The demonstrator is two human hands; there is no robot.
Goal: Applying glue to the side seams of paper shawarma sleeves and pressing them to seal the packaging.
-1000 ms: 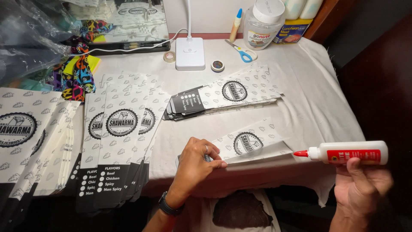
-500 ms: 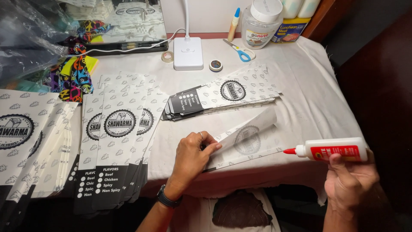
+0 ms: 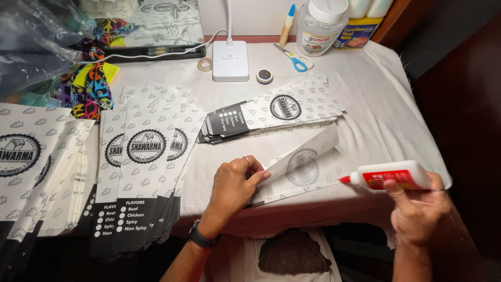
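The left hand [image 3: 232, 189] pins the folded paper sleeve [image 3: 302, 169] flat by its near end while the right hand [image 3: 417, 209], gripping the glue bottle [image 3: 389, 176], sets its red nozzle seemingly at the sleeve's edge, best squeezed lightly along that margin.
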